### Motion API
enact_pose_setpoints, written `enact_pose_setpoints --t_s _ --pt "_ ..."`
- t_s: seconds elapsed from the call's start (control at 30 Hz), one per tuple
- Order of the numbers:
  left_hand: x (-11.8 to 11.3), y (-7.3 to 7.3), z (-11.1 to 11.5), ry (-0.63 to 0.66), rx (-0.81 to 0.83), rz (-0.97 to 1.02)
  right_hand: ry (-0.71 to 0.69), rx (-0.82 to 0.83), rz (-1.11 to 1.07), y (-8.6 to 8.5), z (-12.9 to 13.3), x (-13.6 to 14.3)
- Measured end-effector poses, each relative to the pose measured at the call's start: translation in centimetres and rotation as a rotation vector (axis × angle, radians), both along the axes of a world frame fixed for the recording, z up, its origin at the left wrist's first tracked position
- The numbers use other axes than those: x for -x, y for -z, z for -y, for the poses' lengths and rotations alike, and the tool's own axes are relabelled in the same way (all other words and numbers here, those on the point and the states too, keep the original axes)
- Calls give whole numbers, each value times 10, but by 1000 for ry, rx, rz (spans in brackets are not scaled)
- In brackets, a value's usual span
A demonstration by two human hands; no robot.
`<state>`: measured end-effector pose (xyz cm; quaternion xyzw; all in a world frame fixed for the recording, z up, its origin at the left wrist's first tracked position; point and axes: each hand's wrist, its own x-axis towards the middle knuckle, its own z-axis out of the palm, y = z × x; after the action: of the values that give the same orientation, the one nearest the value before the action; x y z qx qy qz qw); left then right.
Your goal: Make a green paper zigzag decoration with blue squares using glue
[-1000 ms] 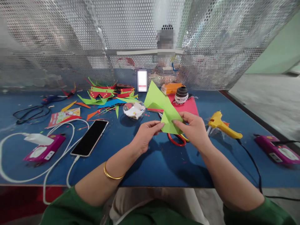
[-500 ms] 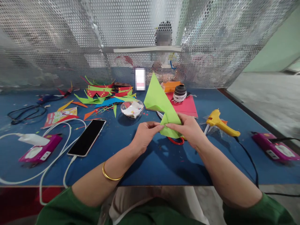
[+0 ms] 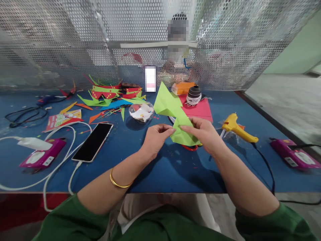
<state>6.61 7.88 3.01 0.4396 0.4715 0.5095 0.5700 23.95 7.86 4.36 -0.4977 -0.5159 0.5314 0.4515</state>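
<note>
A light green folded sheet of paper [image 3: 170, 107] is held above the blue table, its pointed end aimed away from me. My left hand [image 3: 156, 139] pinches its lower left edge between thumb and fingers. On the right side, my right hand [image 3: 204, 134] grips the paper, thumb on top and fingers behind. Beneath the paper lies a pair of scissors with red handles [image 3: 190, 147], mostly hidden. A clear bowl with white paper scraps [image 3: 141, 113] stands just beyond my left hand.
A yellow glue gun [image 3: 238, 129] lies at right, near a purple power strip [image 3: 294, 154]. At left are a phone [image 3: 94, 142] on a white cable and another purple strip [image 3: 45, 154]. Paper masks [image 3: 105, 93], red sheets [image 3: 200, 110] and a thread-wound spool [image 3: 194, 95] sit farther back.
The green paper's tip has tilted lower and its surface looks more spread out. My right thumb has shifted right, away from my left thumb. The camera view has moved slightly.
</note>
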Motion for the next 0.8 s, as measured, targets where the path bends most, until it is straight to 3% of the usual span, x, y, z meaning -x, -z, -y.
enact_pose_setpoints --t_s 0.17,0.4,0.63,0.8 --pt "-1 2 1 8 10 0 14 -37 194 7 -3 1" --pt "-2 3 1 -14 28 12 -2 -78 306 12 0 5" --pt "-1 2 1 -6 37 15 -9 -77 271 15 0 5" --pt "-1 3 0 47 34 8 121 -96 171 14 -1 6"
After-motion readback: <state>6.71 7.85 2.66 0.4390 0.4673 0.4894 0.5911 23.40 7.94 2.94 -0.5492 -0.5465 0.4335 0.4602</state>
